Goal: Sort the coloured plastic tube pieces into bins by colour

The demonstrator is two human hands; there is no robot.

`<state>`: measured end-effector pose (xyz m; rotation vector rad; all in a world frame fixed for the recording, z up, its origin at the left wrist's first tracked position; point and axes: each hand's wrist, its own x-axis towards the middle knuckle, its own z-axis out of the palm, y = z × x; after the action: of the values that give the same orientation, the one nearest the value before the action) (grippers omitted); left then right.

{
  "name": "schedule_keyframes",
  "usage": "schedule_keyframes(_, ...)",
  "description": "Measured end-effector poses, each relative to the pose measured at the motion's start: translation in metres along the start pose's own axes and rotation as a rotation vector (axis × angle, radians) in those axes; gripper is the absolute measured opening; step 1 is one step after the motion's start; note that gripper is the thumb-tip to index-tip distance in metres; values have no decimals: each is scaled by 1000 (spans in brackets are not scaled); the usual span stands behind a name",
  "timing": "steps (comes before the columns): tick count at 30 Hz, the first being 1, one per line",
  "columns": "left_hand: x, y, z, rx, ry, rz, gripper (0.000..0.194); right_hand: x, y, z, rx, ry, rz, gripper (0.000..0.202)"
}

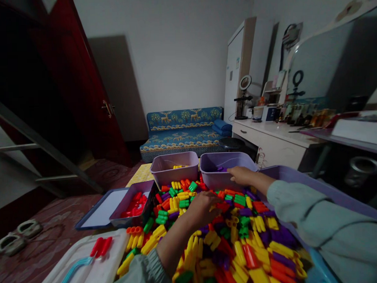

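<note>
Dim bedroom. Left hand [203, 207] rests cupped, grip undeterminable, on the mixed pile of plastic blocks [229, 239]. Right hand [242, 175] pinches a purple block [221, 169] over the right-hand lilac bin [226, 173]. Verify colour before releasing.

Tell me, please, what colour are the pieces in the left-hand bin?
Red, in the head view: pieces in the bin.

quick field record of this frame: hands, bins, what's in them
left hand: palm down on the pile of plastic pieces, grip hidden
right hand: at the rim of the right purple bin, by a purple piece
middle bin: a few yellow pieces
left bin: red pieces
white lid: red pieces on it
</note>
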<state>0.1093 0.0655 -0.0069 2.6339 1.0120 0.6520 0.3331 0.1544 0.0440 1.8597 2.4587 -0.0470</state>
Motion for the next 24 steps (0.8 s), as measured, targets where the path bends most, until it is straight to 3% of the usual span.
schedule_keyframes(4,-29,5,-8,-19,11,-43,31,-3,-25,-17,47,48,211,35)
schedule_keyframes(8,-50,11,-9,-27,49,-127,35,-3,-73,-29,156,261,381,46)
schedule_keyframes(12,-64,14,-8,-39,147,-194,34,-20,-142,-16,318,456,298,49)
schedule_keyframes(14,-70,12,-7,-49,210,-212,31,-38,-172,0,707,681,148,45)
schedule_keyframes(16,-75,8,-7,-70,265,-213,29,-59,-192,17,950,772,9,40)
schedule_keyframes(19,-83,1,-5,-96,324,-232,31,-85,-196,36,1124,706,-40,30)
schedule_keyframes(24,-90,-8,4,-108,334,-331,26,-96,-159,53,1250,595,26,20)
